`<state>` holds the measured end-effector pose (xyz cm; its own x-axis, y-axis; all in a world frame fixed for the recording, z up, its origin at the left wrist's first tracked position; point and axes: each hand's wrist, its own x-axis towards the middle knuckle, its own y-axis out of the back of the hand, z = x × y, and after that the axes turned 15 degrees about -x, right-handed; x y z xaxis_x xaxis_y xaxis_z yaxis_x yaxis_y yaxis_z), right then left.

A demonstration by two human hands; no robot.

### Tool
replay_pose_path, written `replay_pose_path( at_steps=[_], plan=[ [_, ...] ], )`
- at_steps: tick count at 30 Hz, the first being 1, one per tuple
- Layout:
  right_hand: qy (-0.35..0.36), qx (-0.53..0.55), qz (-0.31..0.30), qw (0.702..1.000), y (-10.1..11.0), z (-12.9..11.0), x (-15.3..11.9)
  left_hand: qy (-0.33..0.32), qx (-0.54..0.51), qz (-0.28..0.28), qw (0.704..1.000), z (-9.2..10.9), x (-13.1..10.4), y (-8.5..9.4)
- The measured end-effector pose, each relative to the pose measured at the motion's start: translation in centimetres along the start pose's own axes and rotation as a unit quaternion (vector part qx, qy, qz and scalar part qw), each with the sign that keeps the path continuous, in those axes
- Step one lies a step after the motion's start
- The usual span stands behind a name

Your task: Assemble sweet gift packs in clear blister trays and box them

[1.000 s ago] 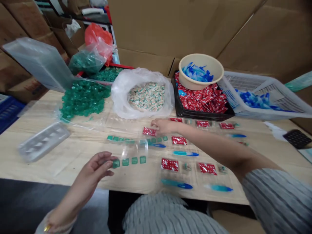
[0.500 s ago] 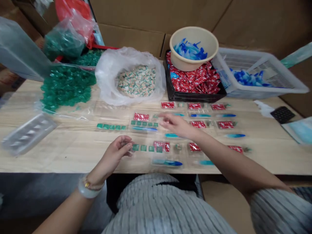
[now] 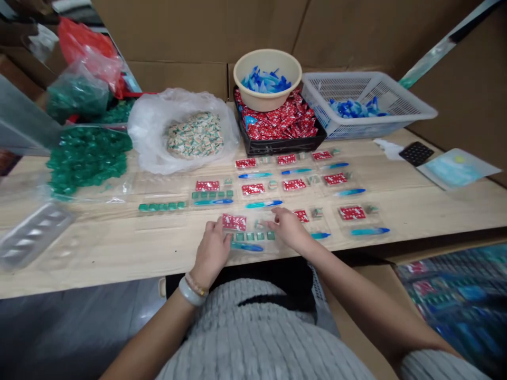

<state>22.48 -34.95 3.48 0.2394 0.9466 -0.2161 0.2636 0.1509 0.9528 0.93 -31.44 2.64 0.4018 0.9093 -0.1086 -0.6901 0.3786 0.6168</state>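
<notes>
A clear plastic tray [image 3: 264,249] lies near the table's front edge between my hands. It holds a red patterned packet [image 3: 234,222], a row of green squares [image 3: 250,236], a small printed piece [image 3: 259,224] and a blue pen-shaped item [image 3: 247,246]. My left hand [image 3: 214,247] grips the tray's left edge, thumb near the green squares and fingers beside the packet. At the right edge is my right hand [image 3: 291,228], its fingers bent and close together by the small printed piece. Whether those fingertips hold anything is hidden.
Similar filled trays [image 3: 295,192] stand in rows behind and to the right. A green row [image 3: 161,206] lies left. Behind are a green heap [image 3: 89,158], a white bag [image 3: 144,126] of printed pieces, a black box [image 3: 283,145], a cream bowl [image 3: 267,101] and a white basket [image 3: 372,125].
The view has turned right. My right hand has come from the row behind to the front tray's right edge. My left hand has moved in against its left edge.
</notes>
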Motion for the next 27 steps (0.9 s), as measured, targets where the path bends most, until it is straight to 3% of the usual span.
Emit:
replay_pose_path(
  at_steps=[3,7,12,17,27],
  plan=[
    [0.014,-0.017,0.003,1.000,0.0,-0.9,-0.6,-0.008,0.002,0.011,1.000,-0.1,0.1,0.9],
    [0.018,0.046,-0.002,0.999,-0.7,-1.6,-0.5,-0.028,0.041,0.011,0.999,-0.8,0.5,2.6],
    [-0.017,0.084,-0.010,0.996,-2.2,-3.1,0.2,0.032,0.002,-0.006,0.999,-3.2,0.7,3.4],
    [0.004,0.012,0.076,0.997,-3.4,-4.3,-1.1,0.028,-0.040,-0.006,0.999,-4.3,0.4,3.2],
    [0.058,-0.172,0.137,0.974,-4.5,-5.2,-1.5,-0.015,-0.034,-0.020,0.999,-4.5,-0.2,2.9]
  ],
)
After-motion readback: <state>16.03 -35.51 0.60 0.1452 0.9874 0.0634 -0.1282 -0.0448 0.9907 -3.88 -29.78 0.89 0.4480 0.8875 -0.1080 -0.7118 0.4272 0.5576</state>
